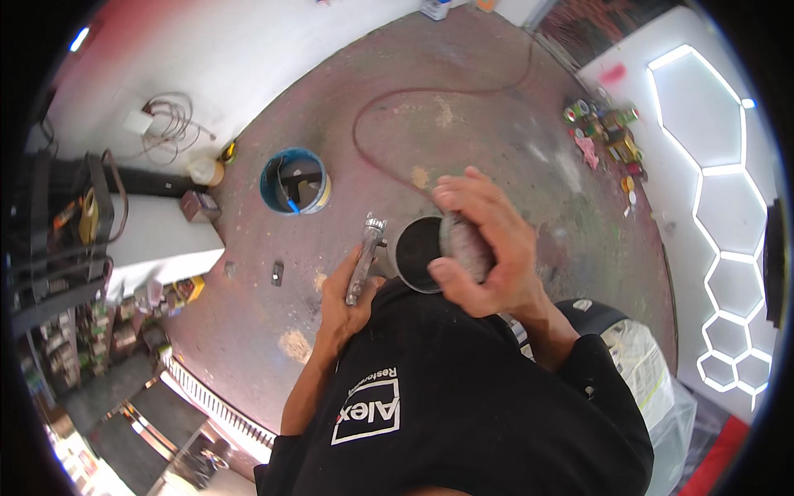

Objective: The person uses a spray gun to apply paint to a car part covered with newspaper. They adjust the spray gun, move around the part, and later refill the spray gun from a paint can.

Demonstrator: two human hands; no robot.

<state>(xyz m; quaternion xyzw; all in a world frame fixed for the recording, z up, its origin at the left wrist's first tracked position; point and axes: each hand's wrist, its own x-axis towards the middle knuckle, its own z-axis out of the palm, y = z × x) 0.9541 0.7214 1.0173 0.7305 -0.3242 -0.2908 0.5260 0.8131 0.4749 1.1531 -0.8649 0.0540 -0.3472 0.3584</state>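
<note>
My left hand (337, 298) is closed around a paint-spattered metal spray gun (364, 263) in front of my body. Joined to its right side is a round cup (419, 255), its mouth uncovered and its inside dark. Over the right rim of that cup, my right hand (492, 248) grips a round, stained lid (468, 250), tilted on edge with fingers and thumb around it. From where I look, I cannot tell whether the lid touches the rim. A reddish hose (372, 157) runs across the floor toward my hands; its near end is hidden.
A blue bucket (270, 188) with tools in it stands ahead to the left. White shelving (165, 248) lines the left side. Several cans (616, 136) cluster by the right wall, under hexagonal lights (701, 172). Something plastic-wrapped (641, 364) sits close at my right.
</note>
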